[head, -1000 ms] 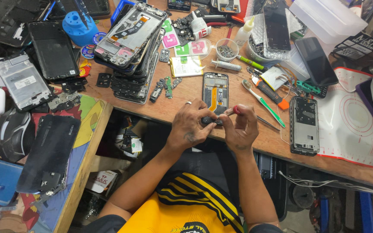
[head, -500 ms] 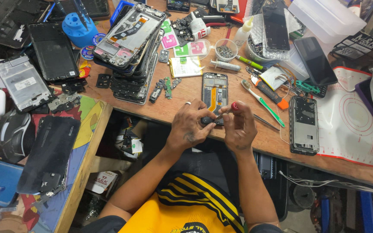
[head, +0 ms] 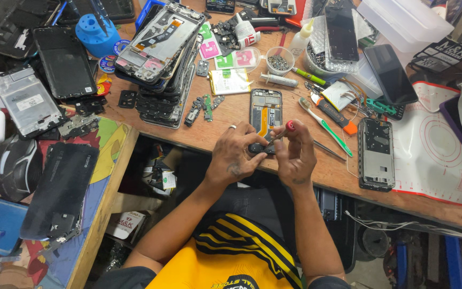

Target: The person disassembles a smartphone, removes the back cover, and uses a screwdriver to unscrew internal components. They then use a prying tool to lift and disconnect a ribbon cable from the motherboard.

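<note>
Working at the near edge of the table (head: pixel 217 136), both hands meet over the lower end of an opened phone (head: pixel 266 109) that lies flat, back cover off, internals up. Left hand (head: pixel 236 155), ring on one finger, fingers curled and closed on a small dark part (head: pixel 256 148) at the phone's bottom edge. Right hand (head: pixel 298 155) pinched shut on a red-capped screwdriver (head: pixel 287 128), shaft angled down-left toward the dark part; tip hidden by fingers.

Right of the hands: a green-handled tool (head: pixel 324 127), then a second opened phone frame (head: pixel 376 154) on a white mat (head: pixel 434 155). Left, beyond the table edge: a black back cover (head: pixel 60 190) on a colourful surface.

Farther back: a tilted stack of phone frames (head: pixel 159 53), a small clear cup of screws (head: pixel 279 60), a blue round holder (head: pixel 96 35), two dark phones (head: pixel 370 59) lying screen up.
</note>
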